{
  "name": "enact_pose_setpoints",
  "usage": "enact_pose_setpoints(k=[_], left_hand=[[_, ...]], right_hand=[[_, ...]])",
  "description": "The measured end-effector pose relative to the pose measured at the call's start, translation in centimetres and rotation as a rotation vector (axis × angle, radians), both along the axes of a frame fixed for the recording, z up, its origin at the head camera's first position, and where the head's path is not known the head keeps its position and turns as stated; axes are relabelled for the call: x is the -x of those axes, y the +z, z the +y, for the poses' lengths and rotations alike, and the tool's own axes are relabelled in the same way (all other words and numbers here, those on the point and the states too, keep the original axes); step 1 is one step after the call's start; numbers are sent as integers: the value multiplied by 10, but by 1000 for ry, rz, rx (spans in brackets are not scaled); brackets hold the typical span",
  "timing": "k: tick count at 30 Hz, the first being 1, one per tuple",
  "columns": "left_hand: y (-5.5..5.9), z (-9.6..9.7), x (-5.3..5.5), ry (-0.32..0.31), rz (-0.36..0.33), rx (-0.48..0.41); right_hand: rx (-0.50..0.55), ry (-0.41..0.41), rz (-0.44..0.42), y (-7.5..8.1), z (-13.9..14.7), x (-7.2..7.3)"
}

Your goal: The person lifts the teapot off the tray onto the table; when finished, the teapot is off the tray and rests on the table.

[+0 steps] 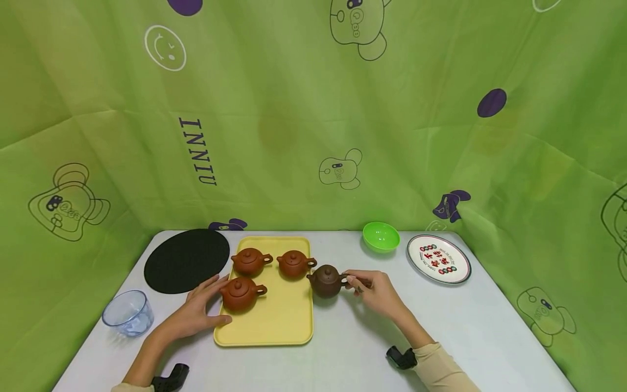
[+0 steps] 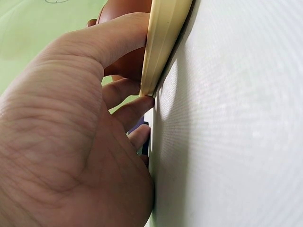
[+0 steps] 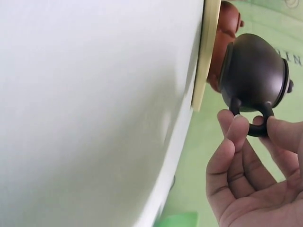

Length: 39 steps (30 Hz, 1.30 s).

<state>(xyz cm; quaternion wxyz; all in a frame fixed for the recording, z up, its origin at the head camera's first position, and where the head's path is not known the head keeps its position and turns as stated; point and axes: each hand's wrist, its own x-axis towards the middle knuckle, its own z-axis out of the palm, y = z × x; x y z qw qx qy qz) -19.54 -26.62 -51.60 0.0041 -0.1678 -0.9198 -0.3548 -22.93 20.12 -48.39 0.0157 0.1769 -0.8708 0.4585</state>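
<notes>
- The right grip (image 1: 379, 294) is holding the dark brown teapot (image 1: 327, 282) by its handle; thumb and fingers are pinching the loop, so this grip is closing down to the thickness of the handle.
- The dark brown teapot is hanging just to the left of the right grip, and its spout is pointing away from this grip, towards the right edge of the yellow tray (image 1: 279, 321).
- In the right wrist view, the base of this teapot is appearing raised off the bench (image 1: 352, 359).
- The left grip (image 1: 196, 313) is spreading its thumb and fingers wide apart; it is touching the left edge of the tray, without having hold of anything.
- The front red-brown teapot (image 1: 238, 295) is sitting on the tray, just to the right of the left grip; I cannot tell if the fingertips are touching it.
- Beyond the left grip, the back-left red-brown teapot (image 1: 250, 261) is sitting on the tray, while the back-right red-brown teapot (image 1: 294, 264) is sitting beyond and to the left of the right grip.
- The black mat (image 1: 186, 261) is lying beyond the left grip, and the glass bowl (image 1: 128, 313) is standing to its left.
- The green bowl (image 1: 381, 237) is standing beyond the right grip; the patterned plate (image 1: 438, 258) is lying beyond and to its right.
</notes>
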Motion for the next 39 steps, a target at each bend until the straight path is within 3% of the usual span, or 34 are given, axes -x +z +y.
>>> enact_pose_setpoints(k=[39], left_hand=[[1,-1,-1,1,-10,-3]], right_hand=[[-15,-121,-42,-9,28,30]])
